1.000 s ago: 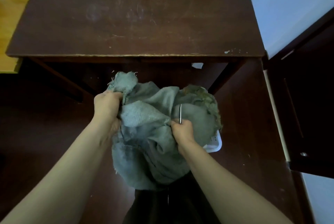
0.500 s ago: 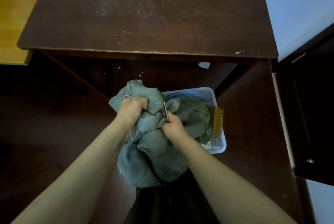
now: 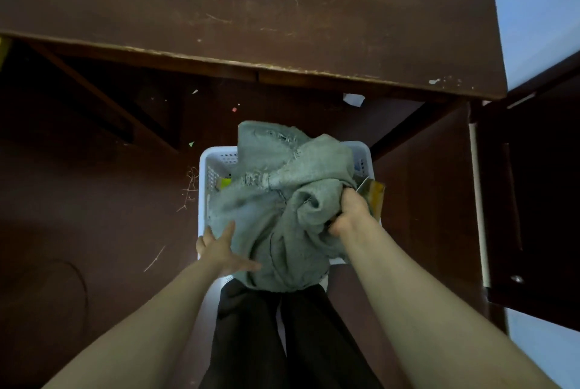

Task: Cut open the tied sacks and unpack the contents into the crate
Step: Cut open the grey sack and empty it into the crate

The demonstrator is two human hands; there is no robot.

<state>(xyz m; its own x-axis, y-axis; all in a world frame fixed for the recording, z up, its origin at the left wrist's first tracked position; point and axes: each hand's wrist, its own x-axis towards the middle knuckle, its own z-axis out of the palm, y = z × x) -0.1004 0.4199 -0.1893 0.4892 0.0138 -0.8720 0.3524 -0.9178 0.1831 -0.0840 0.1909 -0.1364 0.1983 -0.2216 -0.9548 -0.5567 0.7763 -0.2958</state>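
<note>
Sackcloth is hanging bunched over the white crate (image 3: 205,165) on the floor, just below the table (image 3: 251,12) edge. At seven o'clock of the grey sack (image 3: 282,216), the left hand (image 3: 219,250) is lying with fingers spread, flat against the cloth. At three o'clock the right hand (image 3: 348,213) is clenching a gathered fold, a thin blade (image 3: 362,184) poking up beside it.
</note>
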